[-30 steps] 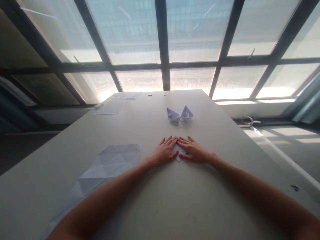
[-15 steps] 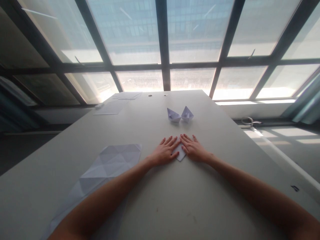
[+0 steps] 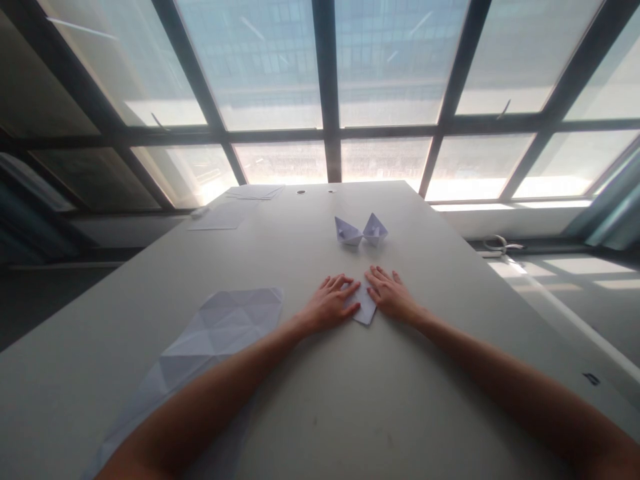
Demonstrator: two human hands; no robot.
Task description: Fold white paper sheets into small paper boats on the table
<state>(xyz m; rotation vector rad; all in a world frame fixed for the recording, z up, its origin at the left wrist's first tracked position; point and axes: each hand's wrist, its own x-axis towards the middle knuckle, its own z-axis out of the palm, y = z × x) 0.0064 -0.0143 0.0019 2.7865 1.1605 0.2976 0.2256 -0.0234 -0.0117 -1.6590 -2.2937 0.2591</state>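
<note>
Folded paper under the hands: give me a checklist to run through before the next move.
1. Left hand on the folded paper: ok, it covers the left part.
2. Right hand at the paper's right edge: ok.
3. Paper flat on the white table: ok, it looks flat.
4. Left paper boat and right paper boat clear of both hands: ok, they sit beyond.
5. Creased sheet clear of the left forearm: not ok, the forearm crosses over it.
6. Creases under the left hand: cannot tell, covered.

On the table (image 3: 310, 393), paper boats (image 3: 349, 233) stand behind folded paper (image 3: 365, 310).
</note>
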